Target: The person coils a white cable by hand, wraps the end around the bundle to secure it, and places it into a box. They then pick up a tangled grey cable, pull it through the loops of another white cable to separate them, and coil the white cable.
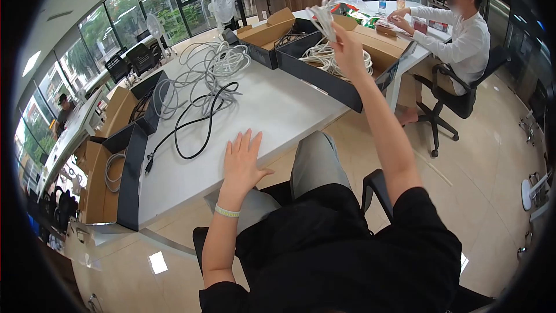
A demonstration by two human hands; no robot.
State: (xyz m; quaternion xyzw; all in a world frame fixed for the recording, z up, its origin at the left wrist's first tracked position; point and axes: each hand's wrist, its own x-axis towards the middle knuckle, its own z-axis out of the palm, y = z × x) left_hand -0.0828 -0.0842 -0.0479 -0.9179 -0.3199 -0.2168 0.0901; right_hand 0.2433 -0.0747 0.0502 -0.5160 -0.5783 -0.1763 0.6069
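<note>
Counter (272,115): white, and we sit at its near edge.
Boxes (132,179): we see four, open, two along our left and two on the far right side; the long box (320,75) there holds white cables (313,56).
Pale cables (223,61): a loose tangle on the counter between the boxes.
Black cable (208,133): looped, nearer us.
Hands: our left hand (243,161) spread on the counter; our right hand (348,51) pinching a white bundle (322,20).
White bundle: raised above the long box.
</note>
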